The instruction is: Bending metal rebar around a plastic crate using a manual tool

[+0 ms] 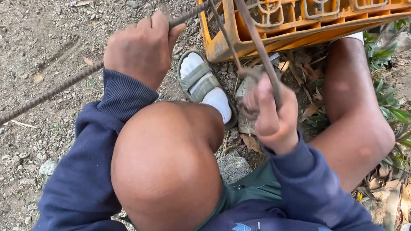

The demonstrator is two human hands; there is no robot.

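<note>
Dirt ground (11, 65), crate (321, 5) at 1 o'clock. Your left hand (140, 48) fisted round rebar (34, 103), axis 8-to-2; right hand (273, 115) clenches bent rod (252, 28).

left hand (140, 48) grips rebar (24, 108) | right hand (273, 115) grips bent rod (248, 23)

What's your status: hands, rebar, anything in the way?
Left hand grip shut on long ribbed rebar. Right hand grip shut on bent rebar piece. Orange plastic crate just ahead, under the bars; knee between the arms.
</note>
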